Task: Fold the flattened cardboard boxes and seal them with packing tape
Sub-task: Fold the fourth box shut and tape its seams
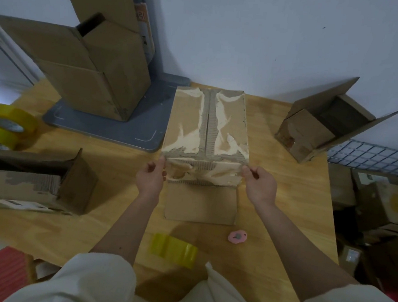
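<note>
Taping step, near end of the box [206,127]. The box stands mid-table, closed flaps up, seam running away from the person. Left hand [150,177] and right hand [260,185] each pinch one end of a clear tape strip [204,161] stretched across the near top edge of the box; both hands are closed on the tape, thumb against fingers. The strip looks partly laid over the edge, crossing the seam end; how much has stuck, cannot tell.

Next move, as a judgement: press the strip down flat along the edge and wrap its ends onto the side walls, smoothing from the middle out so no wrinkles form.

Materials: brown corrugated cardboard, top skin torn away in pale ragged patches, bare grey fluting showing along the seam and near edge. A rough surface, so tape may grip poorly there. Near wall smooth, plain brown.

On the wooden table [118,216]: a yellow tape roll [174,249] near the front edge, a small pink cutter [237,237] just right of it, two more yellow rolls [6,125] at the left edge, other open boxes at the left, far-left and far-right.
</note>
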